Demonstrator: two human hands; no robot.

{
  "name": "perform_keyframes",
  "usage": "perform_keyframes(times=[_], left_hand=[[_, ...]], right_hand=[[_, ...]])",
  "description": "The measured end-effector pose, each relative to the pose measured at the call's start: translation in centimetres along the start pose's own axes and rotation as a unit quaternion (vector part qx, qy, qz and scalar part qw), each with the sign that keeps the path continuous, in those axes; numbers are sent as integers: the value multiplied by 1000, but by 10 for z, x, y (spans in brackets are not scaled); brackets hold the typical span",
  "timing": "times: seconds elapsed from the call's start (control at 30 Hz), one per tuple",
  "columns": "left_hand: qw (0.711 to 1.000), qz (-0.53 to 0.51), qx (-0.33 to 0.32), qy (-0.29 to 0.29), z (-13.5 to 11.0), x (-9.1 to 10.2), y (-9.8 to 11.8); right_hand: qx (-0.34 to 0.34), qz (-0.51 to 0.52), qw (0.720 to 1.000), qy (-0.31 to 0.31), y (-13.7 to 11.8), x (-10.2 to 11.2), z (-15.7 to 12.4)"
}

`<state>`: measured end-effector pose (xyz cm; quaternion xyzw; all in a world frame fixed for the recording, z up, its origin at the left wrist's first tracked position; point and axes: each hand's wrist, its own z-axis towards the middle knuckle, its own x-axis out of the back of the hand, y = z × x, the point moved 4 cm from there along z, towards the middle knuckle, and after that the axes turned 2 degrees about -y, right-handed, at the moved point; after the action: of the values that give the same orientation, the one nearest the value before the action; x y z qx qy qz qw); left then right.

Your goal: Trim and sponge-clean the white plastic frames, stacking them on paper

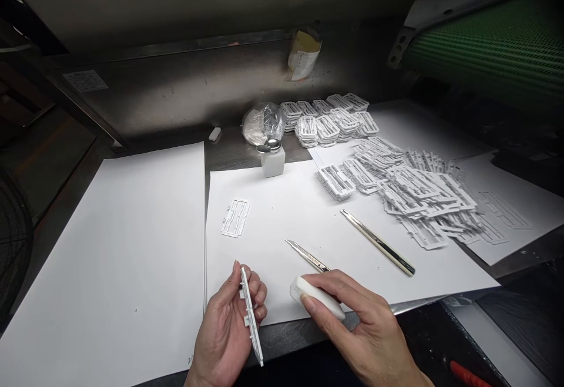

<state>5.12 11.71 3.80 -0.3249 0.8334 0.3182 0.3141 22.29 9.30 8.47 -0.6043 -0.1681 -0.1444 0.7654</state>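
My left hand (pixel 229 328) grips a flat white plastic frame (pixel 250 316), turned edge-on, between thumb and fingers. In my right hand (pixel 368 331) is a white block (pixel 315 294) that looks like an eraser or sponge, pinched between thumb and fingers. Just beyond the right hand lies a slim craft knife (pixel 306 253), its blade pointing away to the left. A second knife (pixel 378 243) rests on the paper to the right. One single white plastic frame (pixel 235 218) lies flat on the white paper (pixel 273 216) ahead of the left hand.
Many stacked white frames (pixel 423 193) fill the right side, with more stacks (pixel 328 125) behind. A pump-top bottle (pixel 273 161) stands before a clear plastic bag (pixel 262 124). A small white block (pixel 215 134) lies near the metal back wall. A green mesh belt (pixel 489 46) runs upper right.
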Motion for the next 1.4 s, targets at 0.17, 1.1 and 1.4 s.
perform_keyframes(times=[0.17, 1.1, 1.4], left_hand=[[1000, -7, -3, 2, 0, -1, 0], [988, -113, 21, -104, -4, -7, 3], [987, -87, 3, -133, -5, -9, 5]], right_hand=[[12, -5, 1000, 4, -3, -1, 0], [43, -19, 999, 10, -9, -4, -3], [57, -27, 998, 8, -13, -6, -2]])
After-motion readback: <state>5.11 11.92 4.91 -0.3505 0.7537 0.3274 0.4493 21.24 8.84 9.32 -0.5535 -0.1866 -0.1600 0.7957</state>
